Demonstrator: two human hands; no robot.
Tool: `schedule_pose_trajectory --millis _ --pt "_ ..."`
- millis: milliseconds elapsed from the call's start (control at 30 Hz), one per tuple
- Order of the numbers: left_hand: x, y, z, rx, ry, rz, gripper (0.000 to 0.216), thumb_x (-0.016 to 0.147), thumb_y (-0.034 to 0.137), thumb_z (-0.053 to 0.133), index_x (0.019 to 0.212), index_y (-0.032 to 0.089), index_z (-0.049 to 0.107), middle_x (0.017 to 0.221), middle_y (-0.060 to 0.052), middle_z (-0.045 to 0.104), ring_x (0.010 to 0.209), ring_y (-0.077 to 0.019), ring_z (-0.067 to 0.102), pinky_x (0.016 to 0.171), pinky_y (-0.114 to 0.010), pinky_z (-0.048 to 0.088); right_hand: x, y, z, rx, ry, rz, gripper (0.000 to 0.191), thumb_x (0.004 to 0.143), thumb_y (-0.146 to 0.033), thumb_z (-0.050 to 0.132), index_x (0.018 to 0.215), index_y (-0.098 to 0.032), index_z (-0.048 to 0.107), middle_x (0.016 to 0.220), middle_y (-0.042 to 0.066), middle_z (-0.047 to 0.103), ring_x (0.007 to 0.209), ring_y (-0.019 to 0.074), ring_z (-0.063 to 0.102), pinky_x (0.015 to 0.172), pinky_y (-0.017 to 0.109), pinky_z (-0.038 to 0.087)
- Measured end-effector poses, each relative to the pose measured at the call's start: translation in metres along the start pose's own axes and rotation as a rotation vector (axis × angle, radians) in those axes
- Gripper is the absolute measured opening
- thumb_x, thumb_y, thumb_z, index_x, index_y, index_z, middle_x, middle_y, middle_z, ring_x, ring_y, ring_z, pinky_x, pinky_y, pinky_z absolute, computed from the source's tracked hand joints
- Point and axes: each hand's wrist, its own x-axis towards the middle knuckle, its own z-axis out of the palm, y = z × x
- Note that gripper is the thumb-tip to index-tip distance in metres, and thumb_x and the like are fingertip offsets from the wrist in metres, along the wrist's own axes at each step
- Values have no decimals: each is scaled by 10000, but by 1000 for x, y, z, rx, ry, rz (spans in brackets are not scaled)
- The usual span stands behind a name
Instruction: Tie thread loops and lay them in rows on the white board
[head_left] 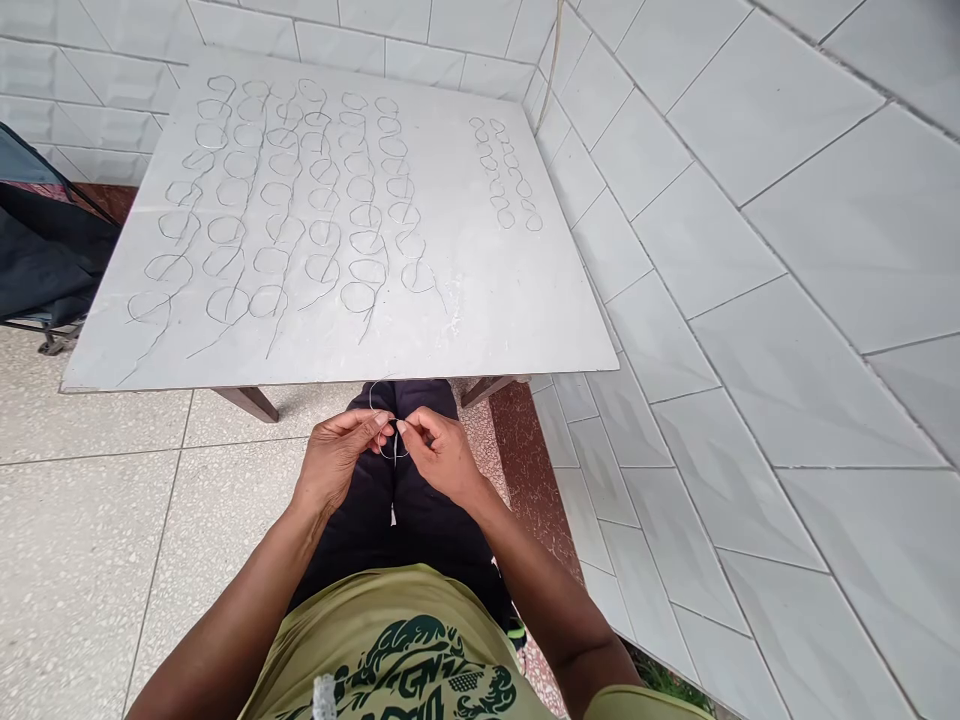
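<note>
My left hand (pixel 339 455) and my right hand (pixel 439 452) meet over my lap, just below the near edge of a white board (pixel 480 300). Both pinch a thin thread (pixel 384 400) that curls into a small loop between the fingertips and arcs up above them. On the board lie several rows of thread loops (pixel 300 210) with trailing tails, and a smaller group of tiny loops (pixel 506 175) toward the far right.
The board rests on dark wooden legs (pixel 247 402) over a speckled tile floor. A white tiled wall (pixel 750 250) runs along the right and behind. A dark bag or cloth (pixel 45 250) sits at the left. A cord (pixel 553 60) hangs at the back corner.
</note>
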Motion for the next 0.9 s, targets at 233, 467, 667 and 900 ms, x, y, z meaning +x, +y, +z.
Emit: schedule_pose_trajectory --millis 233,467,667,900 --pt "-1 4 -5 160 -40 12 243 756 394 857 841 170 817 757 -65 745 691 -150 623 662 -264 485 14 -11 -30 -280 115 -184 155 1019 -294 543 1101 -199 635 1066 105 680 1031 230 605 929 375 493" --pt "-7 10 -3 258 -118 46 219 765 401 850 813 190 816 727 -50 732 671 -156 622 650 -267 500 43 -7 -45 -559 -116 -381 303 1055 -282 483 1287 -182 651 1079 131 711 1079 267 589 954 439 453" --pt "-10 11 -4 280 -97 44 229 768 413 845 816 191 816 721 -47 730 675 -156 625 661 -266 502 41 -5 -38 -548 -103 -406 300 1071 -236 433 1105 -157 721 892 105 726 876 226 612 832 390 464" --pt "-9 7 -2 243 3 119 222 792 401 828 844 186 808 745 -39 732 688 -143 603 673 -258 478 31 -12 -23 -347 -6 -239 283 1057 -199 430 1086 -176 710 873 78 731 832 201 645 820 341 514"
